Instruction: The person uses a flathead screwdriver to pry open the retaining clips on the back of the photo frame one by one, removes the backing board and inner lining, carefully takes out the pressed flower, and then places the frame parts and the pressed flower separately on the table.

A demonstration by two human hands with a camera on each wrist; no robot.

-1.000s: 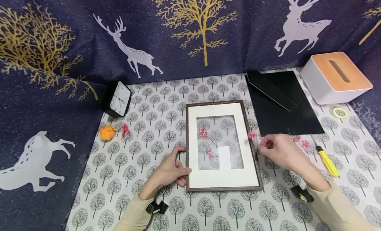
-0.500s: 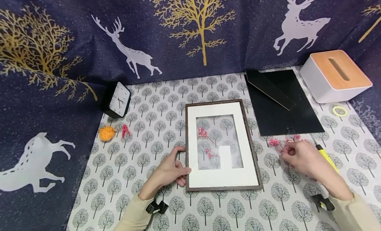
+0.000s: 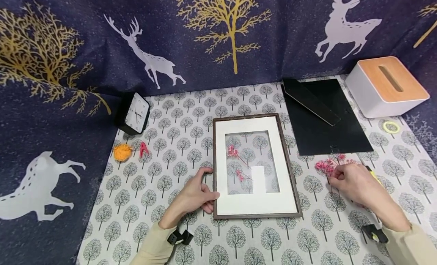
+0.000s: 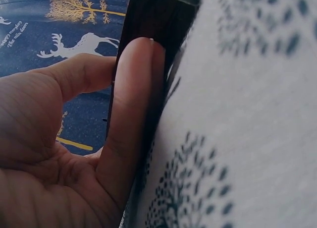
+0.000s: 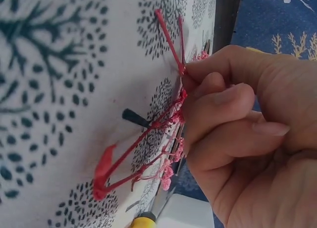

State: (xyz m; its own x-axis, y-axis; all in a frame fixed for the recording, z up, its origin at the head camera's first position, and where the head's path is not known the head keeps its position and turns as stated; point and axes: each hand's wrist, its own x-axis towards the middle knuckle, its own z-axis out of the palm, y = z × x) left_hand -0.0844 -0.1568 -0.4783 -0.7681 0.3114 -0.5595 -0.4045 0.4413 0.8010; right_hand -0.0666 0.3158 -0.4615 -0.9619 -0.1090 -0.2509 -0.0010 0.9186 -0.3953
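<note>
Holding, left side: my left hand (image 3: 194, 194) grips the picture frame (image 3: 257, 216) at its left edge, thumb over the rim, fingers against the outer side.
Pinching, right side: my right hand (image 3: 358, 185) has thumb and forefinger closed on a red stem (image 5: 169, 39); my other fingers are curled.
Pink sprigs: flower heads (image 3: 340, 157) cluster just beside my right hand, right of the picture frame and near the lower edge of the black backboard (image 3: 331, 141).
Frame opening: two red sprigs (image 3: 233, 152) and a white card (image 3: 258, 179) show within the mat.
Yellow knife: the knife (image 3: 375, 176) lies partly hidden behind my right hand.
Far left: a clock (image 3: 136, 113), an orange bundle (image 3: 122, 153) and a red letter A (image 3: 144, 149).
</note>
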